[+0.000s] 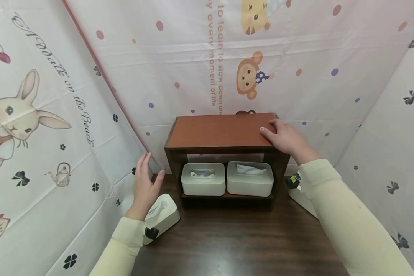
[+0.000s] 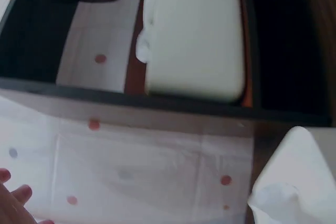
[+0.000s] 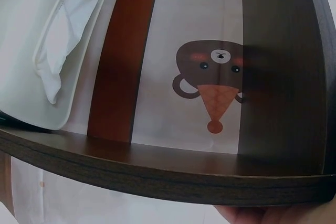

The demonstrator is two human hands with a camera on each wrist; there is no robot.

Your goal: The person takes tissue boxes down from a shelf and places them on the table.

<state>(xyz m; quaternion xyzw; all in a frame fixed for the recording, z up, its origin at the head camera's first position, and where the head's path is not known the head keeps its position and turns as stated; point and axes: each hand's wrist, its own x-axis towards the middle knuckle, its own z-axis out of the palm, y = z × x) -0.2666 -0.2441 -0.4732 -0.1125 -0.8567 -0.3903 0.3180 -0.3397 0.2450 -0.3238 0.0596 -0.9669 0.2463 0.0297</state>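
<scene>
A small brown cabinet [image 1: 224, 130] with an open front stands against the back cloth. Two white tissue boxes [image 1: 202, 188] sit side by side on its lower board, tissue showing at their tops. My right hand [image 1: 288, 140] rests on the cabinet top near its right edge, thumb and fingers spread over the board. In the right wrist view, part of this hand [image 3: 278, 214] shows outside the side panel, its fingers hidden. My left hand [image 1: 146, 188] is raised to the left of the cabinet, apart from it, fingers extended and holding nothing. Its fingertips [image 2: 22, 193] show in the left wrist view.
Another white tissue box [image 1: 169, 216] lies on the dark wooden table [image 1: 234, 237] beside my left wrist. A further white box [image 1: 303, 203] is partly hidden by my right sleeve. Printed cloth walls [image 1: 151, 57] close in the back and both sides.
</scene>
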